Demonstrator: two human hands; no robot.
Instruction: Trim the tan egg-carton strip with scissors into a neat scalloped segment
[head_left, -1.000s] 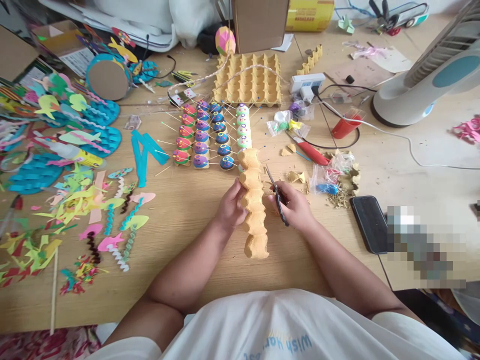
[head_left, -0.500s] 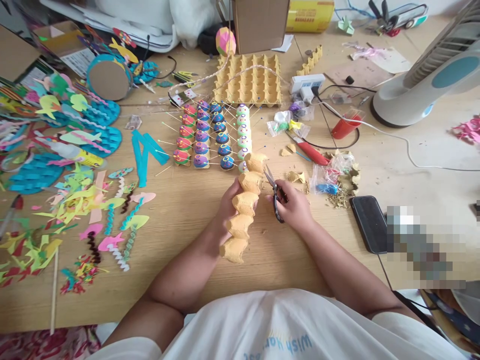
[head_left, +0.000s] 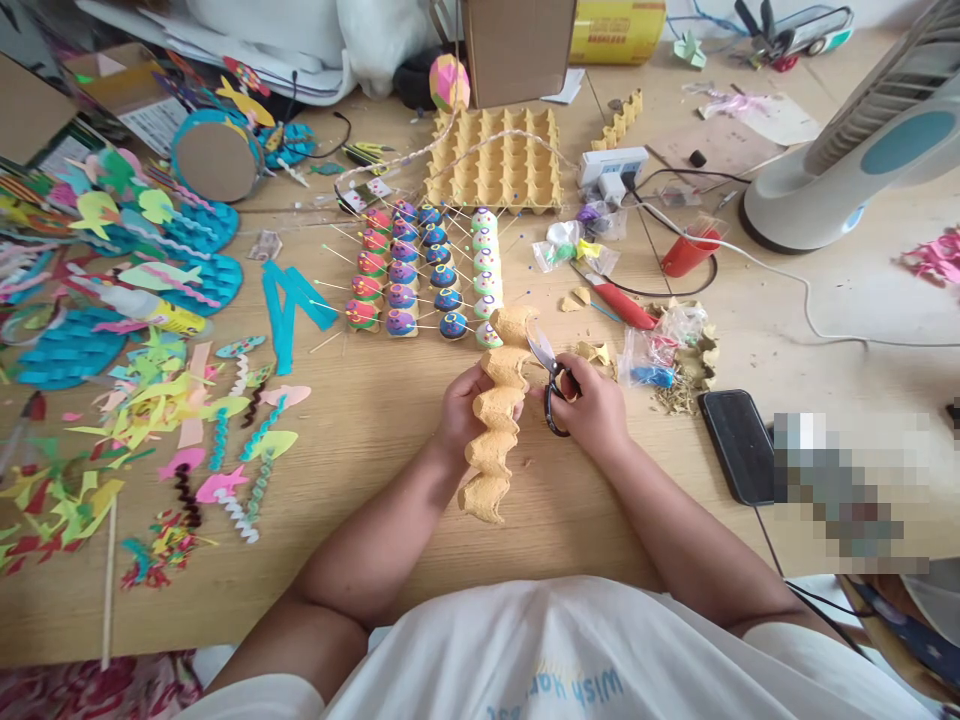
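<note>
Cutting so close to the left hand could nick a finger, I think, because the scissors are open right beside the egg-carton strip that this hand is wrapped around. The right hand sits just right of the strip with its fingers curled in the scissor handles. The strip hangs over the table, just in front of the painted cups.

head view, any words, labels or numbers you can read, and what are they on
"Wish You..." reads upside down in pale blue on the white shirt; the remaining letters are cut off.
Yellow packet at the table's far edge: print too blurred to read.
White printed card on the cardboard box, far left: too small to read.
Nothing readable on the egg carton strip or scissors.
</note>
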